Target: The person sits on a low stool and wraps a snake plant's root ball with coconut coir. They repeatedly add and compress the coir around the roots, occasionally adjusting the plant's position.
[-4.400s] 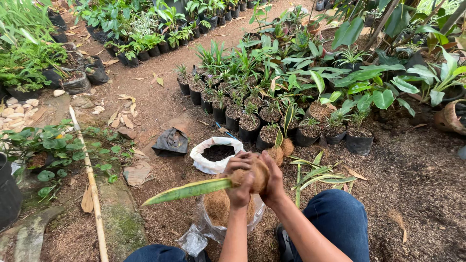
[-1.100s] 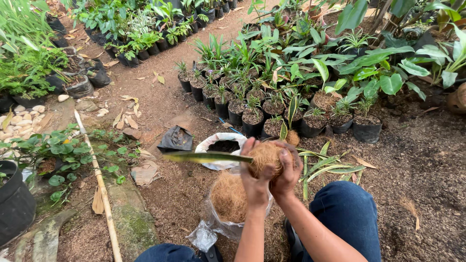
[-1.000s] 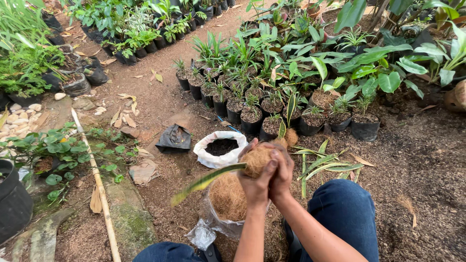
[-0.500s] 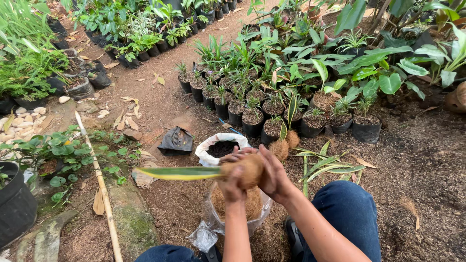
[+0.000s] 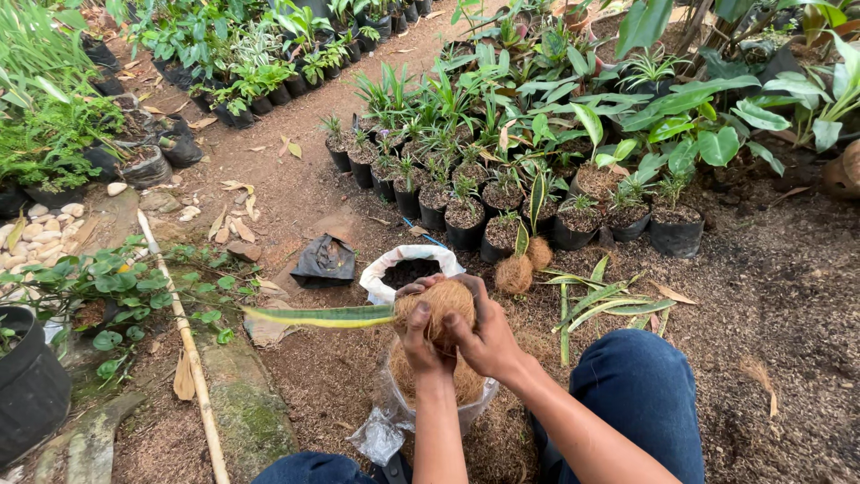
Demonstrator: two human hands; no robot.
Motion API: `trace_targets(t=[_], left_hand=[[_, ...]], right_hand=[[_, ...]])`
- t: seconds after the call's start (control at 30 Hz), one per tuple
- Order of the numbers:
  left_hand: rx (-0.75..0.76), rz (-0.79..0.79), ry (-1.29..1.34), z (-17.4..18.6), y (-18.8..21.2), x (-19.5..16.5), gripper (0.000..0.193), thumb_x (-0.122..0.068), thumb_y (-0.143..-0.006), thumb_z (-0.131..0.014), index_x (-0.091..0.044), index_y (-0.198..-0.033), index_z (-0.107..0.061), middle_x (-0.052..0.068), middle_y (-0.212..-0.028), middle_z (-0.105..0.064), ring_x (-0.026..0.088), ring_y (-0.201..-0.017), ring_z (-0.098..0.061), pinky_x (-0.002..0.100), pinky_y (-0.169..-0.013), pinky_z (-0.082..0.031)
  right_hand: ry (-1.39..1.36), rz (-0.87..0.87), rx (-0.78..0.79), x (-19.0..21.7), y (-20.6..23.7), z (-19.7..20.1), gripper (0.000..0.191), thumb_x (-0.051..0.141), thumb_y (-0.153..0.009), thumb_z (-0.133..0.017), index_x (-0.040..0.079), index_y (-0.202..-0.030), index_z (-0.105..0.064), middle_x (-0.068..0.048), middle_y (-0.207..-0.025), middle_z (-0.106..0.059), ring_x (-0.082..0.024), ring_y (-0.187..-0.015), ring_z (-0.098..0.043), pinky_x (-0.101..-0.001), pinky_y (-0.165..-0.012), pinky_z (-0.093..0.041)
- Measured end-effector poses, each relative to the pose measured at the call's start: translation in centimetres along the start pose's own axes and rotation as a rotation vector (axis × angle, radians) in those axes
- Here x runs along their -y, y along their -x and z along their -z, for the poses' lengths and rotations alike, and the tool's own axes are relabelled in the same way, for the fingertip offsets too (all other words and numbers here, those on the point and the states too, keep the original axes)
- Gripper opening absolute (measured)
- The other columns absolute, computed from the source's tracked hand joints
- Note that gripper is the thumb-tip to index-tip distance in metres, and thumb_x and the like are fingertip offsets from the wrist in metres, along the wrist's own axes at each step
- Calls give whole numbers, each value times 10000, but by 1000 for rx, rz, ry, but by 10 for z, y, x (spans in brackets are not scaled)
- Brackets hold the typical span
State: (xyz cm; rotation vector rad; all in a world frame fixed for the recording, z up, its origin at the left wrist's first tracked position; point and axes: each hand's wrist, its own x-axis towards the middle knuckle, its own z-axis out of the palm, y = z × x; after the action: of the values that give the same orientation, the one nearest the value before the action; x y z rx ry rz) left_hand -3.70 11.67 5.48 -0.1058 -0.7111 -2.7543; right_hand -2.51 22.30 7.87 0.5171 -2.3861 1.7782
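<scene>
Both hands are wrapped around a brown ball of coconut fibre (image 5: 445, 303) held over a clear plastic bag of more fibre (image 5: 466, 384). My left hand (image 5: 419, 336) grips the ball from the near left. My right hand (image 5: 485, 333) cups it from the right. A long green leaf with yellow edges (image 5: 318, 315) sticks out of the ball to the left, lying nearly level. Just beyond the ball stands a white sack of dark soil (image 5: 408, 267).
Two fibre-wrapped plants (image 5: 524, 267) and loose cut leaves (image 5: 598, 300) lie on the soil to the right. Rows of plants in black bags (image 5: 466, 211) stand behind. A flat black bag (image 5: 325, 261), a bamboo pole (image 5: 184, 337) and a black pot (image 5: 31, 385) are at left. My knee (image 5: 638, 394) is at right.
The ball has been turned in my hands; the leaf swung between tilted and level and now points left, nearly horizontal. Both hands stay on the ball over the bag.
</scene>
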Motion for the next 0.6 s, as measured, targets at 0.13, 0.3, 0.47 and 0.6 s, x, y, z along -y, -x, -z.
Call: trace_targets(t=[0.13,0.3,0.47,0.6], left_hand=[[154,-100,-94,16,-1,1,405,-179,-816,-822,-41,-1128,-603,142,-1123,-667,318,-1184,-638,474,-1158,-530],[-17,-30,-165,10,-4,-2,315,-152,-809,-761,-13,-1063,-637,171,-1069,-693,339,-1069,-697,498,-1037,-607],[-360,226,-1,-7,-6,-21,322,-276,-789,-675,-89,-1051,-656,100,-1015,-696,277,-944,-720,439,-824,-626],[-358,221,-7,-16,-5,-21,303,-289,-840,-676,-91,-1068,-657,96,-1036,-689,267,-964,-700,410,-815,-628]], right_hand=[[-221,-205,20,-28,-4,-4,733,616,-1026,-351,2,-1402,-488,-255,-1195,-690,-300,-1060,-738,-433,-888,-632],[-290,-337,119,-17,-14,7,747,604,-1107,-293,16,-1556,-397,-137,-1444,-558,-217,-1281,-589,-386,-1065,-464],[279,-453,287,28,-11,32,741,542,-999,-218,167,-1636,-276,-235,-1041,-746,-442,-904,-688,-565,-886,-505],[460,285,136,32,-10,34,793,602,-1033,-434,-4,-1531,-316,-337,-1240,-635,-473,-1019,-678,-571,-884,-516]])
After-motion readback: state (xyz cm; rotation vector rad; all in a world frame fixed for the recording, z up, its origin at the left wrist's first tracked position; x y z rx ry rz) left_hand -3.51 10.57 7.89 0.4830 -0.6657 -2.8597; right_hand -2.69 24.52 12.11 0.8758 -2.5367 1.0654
